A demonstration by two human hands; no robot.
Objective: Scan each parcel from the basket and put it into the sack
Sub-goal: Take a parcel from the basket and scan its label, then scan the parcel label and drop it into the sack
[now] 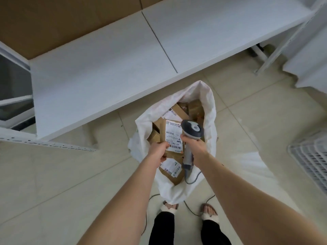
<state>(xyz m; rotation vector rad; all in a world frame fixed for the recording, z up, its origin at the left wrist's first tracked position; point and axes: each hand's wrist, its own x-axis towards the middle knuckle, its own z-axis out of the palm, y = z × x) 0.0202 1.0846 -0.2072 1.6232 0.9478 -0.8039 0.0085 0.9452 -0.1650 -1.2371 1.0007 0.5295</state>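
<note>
Looking down from your head camera, a long white tabletop [106, 68] runs across the upper half. Brown cardboard sheets [53, 23] lie beyond it at the far left. A perforated white rack rail [44, 144] crosses the left edge over the tiled floor [53, 183]. A slatted white basket [309, 160] shows at the right edge, well apart from your hands.

The white sack [211, 110] stands open on the floor just in front of your feet, between you and the tabletop. Its mouth is wide and brown labelled parcels are heaped inside. One of them, a lower parcel [170, 168], lies against the near wall of the sack under your left wrist.

You hold the parcel [174, 137] over the sack's mouth, label up. Your left hand [158, 151] pinches its near left corner, thumb on top at the edge of the label and fingers curled beneath. Your right hand [194, 145] is wrapped round the handle of the grey scanner [192, 129], just to the right of the parcel. The scanner's rounded head sits over the label's far right corner. I cannot tell whether it touches the parcel. Its cable [192, 181] hangs from the handle's base down over the sack's near rim.

Both your forearms reach forward and down, nearly straight, converging over the sack.
</note>
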